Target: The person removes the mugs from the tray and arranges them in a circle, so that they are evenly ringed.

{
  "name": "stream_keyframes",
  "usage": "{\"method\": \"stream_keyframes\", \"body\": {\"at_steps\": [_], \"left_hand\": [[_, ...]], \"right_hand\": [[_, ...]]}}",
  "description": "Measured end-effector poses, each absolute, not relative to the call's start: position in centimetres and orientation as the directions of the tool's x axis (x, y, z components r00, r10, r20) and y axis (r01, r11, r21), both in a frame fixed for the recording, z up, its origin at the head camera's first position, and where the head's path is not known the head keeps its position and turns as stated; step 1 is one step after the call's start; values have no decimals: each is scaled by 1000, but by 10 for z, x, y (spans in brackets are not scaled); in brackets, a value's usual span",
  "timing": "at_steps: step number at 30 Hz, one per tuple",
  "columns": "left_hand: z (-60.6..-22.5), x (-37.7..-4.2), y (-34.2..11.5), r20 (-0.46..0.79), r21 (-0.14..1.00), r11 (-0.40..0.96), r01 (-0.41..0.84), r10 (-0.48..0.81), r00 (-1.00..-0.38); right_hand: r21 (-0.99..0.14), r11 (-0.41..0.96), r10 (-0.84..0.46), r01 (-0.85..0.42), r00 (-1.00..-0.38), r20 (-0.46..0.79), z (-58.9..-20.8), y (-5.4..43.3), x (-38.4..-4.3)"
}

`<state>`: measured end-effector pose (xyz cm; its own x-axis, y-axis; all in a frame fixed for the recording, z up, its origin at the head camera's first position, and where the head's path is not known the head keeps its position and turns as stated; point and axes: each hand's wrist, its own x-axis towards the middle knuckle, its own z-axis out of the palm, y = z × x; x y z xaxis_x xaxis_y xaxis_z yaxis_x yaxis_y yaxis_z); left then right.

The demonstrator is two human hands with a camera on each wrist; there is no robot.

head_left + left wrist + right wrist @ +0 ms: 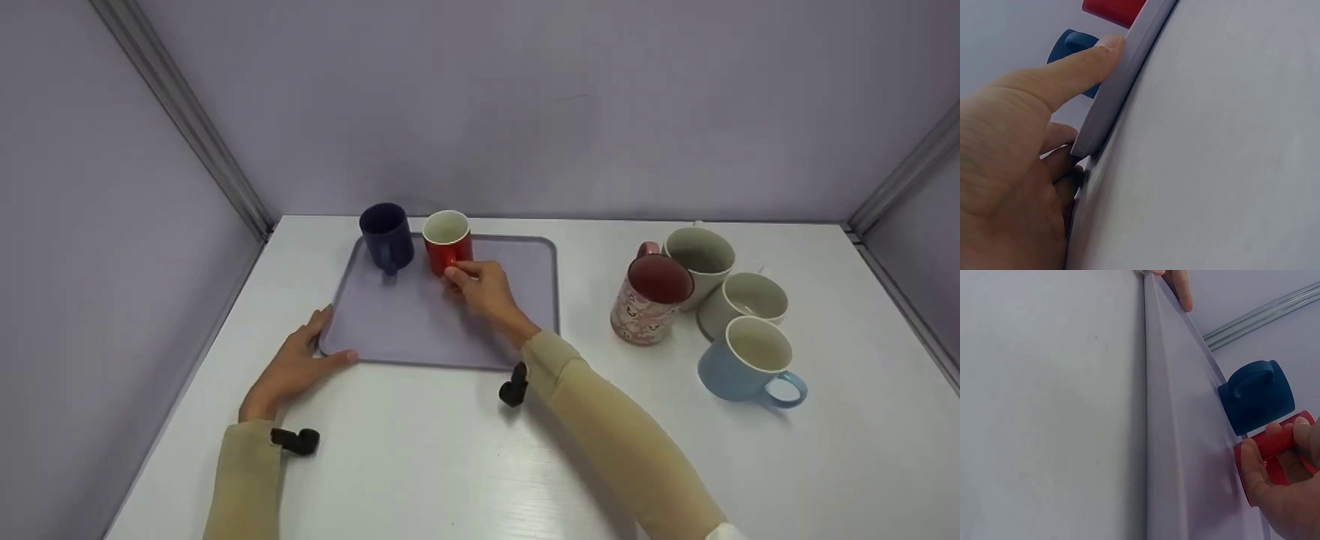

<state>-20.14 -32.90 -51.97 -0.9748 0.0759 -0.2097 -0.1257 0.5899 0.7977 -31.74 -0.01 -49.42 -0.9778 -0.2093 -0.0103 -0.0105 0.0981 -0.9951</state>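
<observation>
A red mug [448,251] with a pale inside stands upright on the lilac tray [420,330], towards its back edge. My right hand [484,289] grips this mug by its handle; the right wrist view shows the fingers around the red handle. Just left of it, a dark blue mug [387,238] is upright at the tray's back left corner, its handle facing forward. My left hand [296,367] holds the tray's front left corner, thumb on the front rim and fingers along the left side. In the left wrist view the thumb [1086,70] lies against the rim.
To the tray's right stand a pink patterned mug [643,311], a light blue mug [739,364], and two pale mugs, one behind [697,262] and one between [739,300]. All rest on the white table [420,450]. Walls [480,112] enclose the back and sides.
</observation>
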Motion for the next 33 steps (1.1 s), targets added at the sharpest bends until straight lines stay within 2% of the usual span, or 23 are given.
{"method": "stream_keyframes", "body": {"at_steps": [15, 27, 33], "left_hand": [[-519, -201, -337, -206, 794, 596, -122, 75, -976], [-515, -200, -343, -194, 790, 604, -106, 81, -978], [-517, -200, -341, -201, 792, 600, -112, 83, -976]], "right_hand": [[-998, 49, -325, -41, -945, 23, -462, 31, -287], [-968, 69, -462, -242, -867, 184, -451, 85, -235], [-959, 53, -487, -277, -846, 218, -451, 121, -203]]}}
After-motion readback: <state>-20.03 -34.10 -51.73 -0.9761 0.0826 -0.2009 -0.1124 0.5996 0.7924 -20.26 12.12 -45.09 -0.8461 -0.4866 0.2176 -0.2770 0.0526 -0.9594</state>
